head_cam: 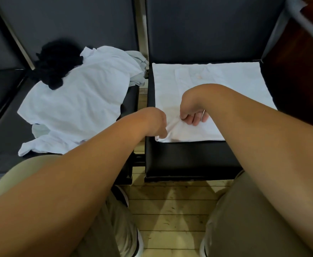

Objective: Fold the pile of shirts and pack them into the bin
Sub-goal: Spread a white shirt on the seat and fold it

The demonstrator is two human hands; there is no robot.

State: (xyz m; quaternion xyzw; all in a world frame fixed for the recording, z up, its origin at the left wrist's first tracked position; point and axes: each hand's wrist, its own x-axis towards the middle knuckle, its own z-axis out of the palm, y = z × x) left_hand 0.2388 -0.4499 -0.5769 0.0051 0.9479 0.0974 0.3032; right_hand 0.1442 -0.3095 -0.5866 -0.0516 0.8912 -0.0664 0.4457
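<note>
Scuffed pale plank floor [170,210] is seen at bottom centre, flanked by khaki trousers [235,219]. Above it, two black padded seats with a smooth sheen are set side by side. On the right seat [189,158] a white shirt [217,86] is laid flat, lightly creased. Its near left corner is pinched by the left grip [159,125], fingers curled. A raised fold beside it is pinched by the right grip [192,112]. A rumpled pale blue shirt [74,101] and a black garment [57,65] are heaped on the left seat [3,145]. Dark backrests [207,28] are noted beyond.
</note>
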